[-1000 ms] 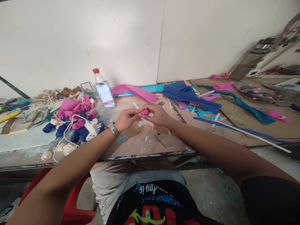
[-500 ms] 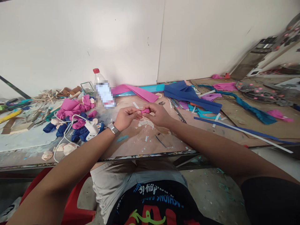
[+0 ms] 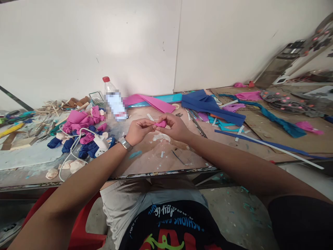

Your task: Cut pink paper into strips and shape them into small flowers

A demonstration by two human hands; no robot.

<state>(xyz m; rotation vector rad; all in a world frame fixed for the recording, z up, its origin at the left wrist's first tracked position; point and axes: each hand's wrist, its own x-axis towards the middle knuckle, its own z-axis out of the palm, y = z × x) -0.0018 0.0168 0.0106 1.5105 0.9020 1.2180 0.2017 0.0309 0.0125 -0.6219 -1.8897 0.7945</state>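
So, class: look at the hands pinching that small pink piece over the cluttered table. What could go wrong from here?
1. The pink piece is tiny and pinched only at the fingertips of the left hand and right hand; it could slip or unroll.
2. If dropped, it might get lost among the pink and blue rolls.
3. The white cable near the left wrist could snag.
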